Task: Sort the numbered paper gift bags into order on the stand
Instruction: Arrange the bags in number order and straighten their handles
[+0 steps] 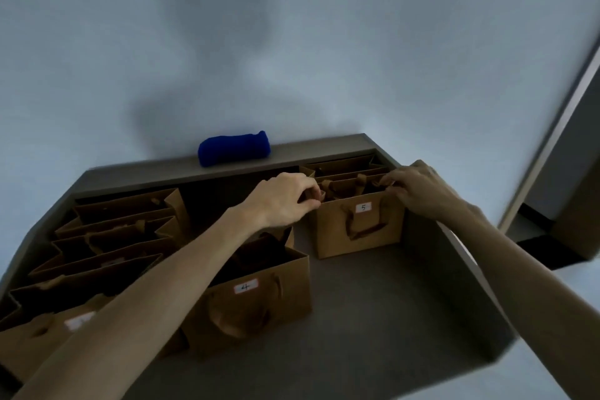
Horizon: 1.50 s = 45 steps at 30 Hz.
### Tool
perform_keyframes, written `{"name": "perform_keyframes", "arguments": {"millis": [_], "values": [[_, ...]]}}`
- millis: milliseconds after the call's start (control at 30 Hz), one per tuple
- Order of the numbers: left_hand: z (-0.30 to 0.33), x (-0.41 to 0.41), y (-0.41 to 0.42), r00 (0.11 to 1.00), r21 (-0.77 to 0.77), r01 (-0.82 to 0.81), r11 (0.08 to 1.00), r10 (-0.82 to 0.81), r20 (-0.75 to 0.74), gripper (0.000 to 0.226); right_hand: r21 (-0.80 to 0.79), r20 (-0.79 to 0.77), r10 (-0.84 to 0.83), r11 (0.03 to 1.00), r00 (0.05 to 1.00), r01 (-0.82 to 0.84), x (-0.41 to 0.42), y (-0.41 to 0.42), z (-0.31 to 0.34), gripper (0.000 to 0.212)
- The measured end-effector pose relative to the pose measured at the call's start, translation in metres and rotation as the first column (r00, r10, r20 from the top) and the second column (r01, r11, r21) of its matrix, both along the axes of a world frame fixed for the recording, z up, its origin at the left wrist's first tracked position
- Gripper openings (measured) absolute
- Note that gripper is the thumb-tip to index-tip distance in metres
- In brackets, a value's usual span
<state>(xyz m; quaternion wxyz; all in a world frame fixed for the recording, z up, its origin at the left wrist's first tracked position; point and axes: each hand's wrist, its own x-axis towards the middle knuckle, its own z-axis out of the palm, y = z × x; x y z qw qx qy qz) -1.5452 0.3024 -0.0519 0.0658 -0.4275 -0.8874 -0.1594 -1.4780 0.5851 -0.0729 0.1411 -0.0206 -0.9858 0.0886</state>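
While perhaps pinched — boxy kraft bag [358, 224]

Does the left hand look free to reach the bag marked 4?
Probably not right now: the left hand is pinching the top edge of bag 5. Bag 4 stands unobstructed just beneath that forearm, once the hand lets go.

Upright brown bag 5 [358, 224], bag 4 [256, 305] nearer

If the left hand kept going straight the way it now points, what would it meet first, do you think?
The left hand points right, at the near left top corner of the bag marked 5, which its fingers already seem to pinch; that bag comes first.
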Motion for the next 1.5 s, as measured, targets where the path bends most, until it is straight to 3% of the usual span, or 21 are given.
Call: {"name": "perform_keyframes", "arguments": {"millis": [167, 400, 667, 867, 1133, 1500], "values": [[-0.01, -0.012, 0.035, 0.999, -0.122, -0.031, 0.992, 0.029, -0.021, 0.029, 0.07, 0.123, -0.025, 0.997, 0.992, 0.017, -0.003, 0.007, -0.003, 0.027], [-0.022, -0.02, 0.044, 0.995, -0.109, -0.052, 0.993, 0.042, -0.086, 0.022, -0.06, 0.079, -0.012, 0.998, 0.997, 0.017, -0.004, 0.006, -0.006, 0.023], [-0.002, -0.031, 0.024, 0.987, 0.096, -0.053, 0.994, 0.037, 0.156, 0.023, -0.293, -0.084, 0.114, 0.947, 0.99, -0.134, -0.006, 0.001, 0.023, 0.018], [0.009, -0.032, 0.014, 0.98, 0.133, -0.062, 0.989, 0.036, 0.194, 0.026, -0.343, -0.082, 0.109, 0.93, 0.991, -0.131, -0.005, -0.01, 0.034, 0.019], [0.014, -0.028, -0.025, 0.995, 0.153, -0.054, 0.987, 0.04, 0.088, 0.025, -0.318, -0.15, 0.138, 0.931, 0.979, -0.18, -0.014, -0.042, 0.036, 0.018], [0.014, -0.018, -0.103, 0.983, 0.126, -0.169, 0.978, 0.158, 0.09, 0.025, -0.142, -0.222, 0.295, 0.933, 0.929, -0.33, -0.054, -0.106, 0.03, 0.023]]}}
